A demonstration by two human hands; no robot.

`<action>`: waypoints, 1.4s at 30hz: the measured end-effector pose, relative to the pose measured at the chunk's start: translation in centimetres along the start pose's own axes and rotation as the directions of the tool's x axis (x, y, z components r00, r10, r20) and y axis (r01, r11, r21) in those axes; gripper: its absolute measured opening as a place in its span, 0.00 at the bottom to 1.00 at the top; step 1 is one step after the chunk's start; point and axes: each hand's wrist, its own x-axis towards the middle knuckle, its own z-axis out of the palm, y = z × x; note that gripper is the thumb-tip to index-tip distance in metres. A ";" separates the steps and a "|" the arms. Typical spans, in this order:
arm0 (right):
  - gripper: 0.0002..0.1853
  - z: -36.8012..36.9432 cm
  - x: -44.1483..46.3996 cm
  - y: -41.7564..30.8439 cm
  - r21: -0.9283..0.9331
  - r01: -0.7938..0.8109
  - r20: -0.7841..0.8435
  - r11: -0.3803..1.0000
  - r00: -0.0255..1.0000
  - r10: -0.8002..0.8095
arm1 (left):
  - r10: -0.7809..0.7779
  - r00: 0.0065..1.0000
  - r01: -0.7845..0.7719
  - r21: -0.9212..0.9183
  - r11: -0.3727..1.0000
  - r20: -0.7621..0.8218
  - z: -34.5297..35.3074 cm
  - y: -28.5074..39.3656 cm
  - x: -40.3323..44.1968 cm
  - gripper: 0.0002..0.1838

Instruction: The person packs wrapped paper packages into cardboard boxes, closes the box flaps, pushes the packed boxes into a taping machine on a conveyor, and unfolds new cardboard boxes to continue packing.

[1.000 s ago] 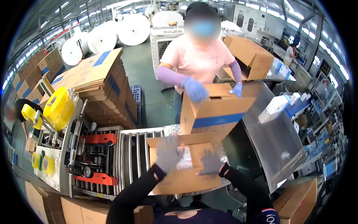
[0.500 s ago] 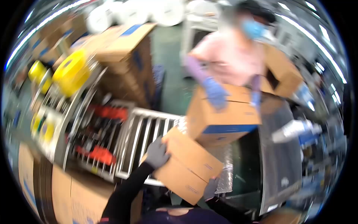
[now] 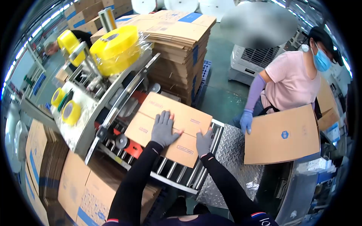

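A closed cardboard box [image 3: 181,109] lies on the conveyor rollers [image 3: 177,169], its left end at the red belts of the tape sealing machine [image 3: 71,128]. My left hand [image 3: 163,130], in a grey glove with bare fingertips, rests flat on the box's top with its fingers spread. Against the right part of the box sits my right hand [image 3: 204,142], gloved alike, fingers apart and not wrapped round it. The box's underside is hidden.
At right, a co-worker holds a large cardboard box [image 3: 283,135]. A diamond-plate metal sheet [image 3: 230,165] adjoins the rollers. Yellow tape rolls [image 3: 117,49] sit on the machine. Flattened cartons are stacked behind [image 3: 177,34] and at lower left [image 3: 75,180].
The box has moved left onto the rollers, toward the machine. My left hand shifted from its edge to its top. The co-worker and their box moved right; my view turned.
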 end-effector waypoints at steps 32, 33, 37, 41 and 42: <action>0.15 -55.1 -27.7 41.4 -0.371 0.923 0.913 0.103 0.343 0.219 | -0.697 0.717 0.593 0.535 0.601 -0.012 -15.7 26.1 -48.6 0.15; 0.21 -52.8 -28.5 32.2 -0.464 0.742 0.842 0.484 0.539 -0.019 | -0.715 0.694 0.643 0.518 0.564 -0.083 -14.7 28.8 -46.0 0.09; 0.53 -46.5 -35.0 0.7 0.222 0.777 0.676 0.589 0.312 -0.667 | -0.291 0.953 0.301 0.347 0.888 -0.083 -13.4 48.0 -34.4 0.05; 0.44 -41.8 -42.0 -5.3 0.327 0.920 0.673 0.214 -0.068 -0.736 | 0.233 0.967 -0.241 -0.068 0.968 -0.105 -10.4 59.8 -28.5 0.07; 0.31 -41.6 -40.8 -3.6 0.295 0.870 0.683 0.396 0.098 -0.723 | 0.322 0.934 -0.341 -0.117 0.933 -0.156 -9.2 61.2 -28.2 0.08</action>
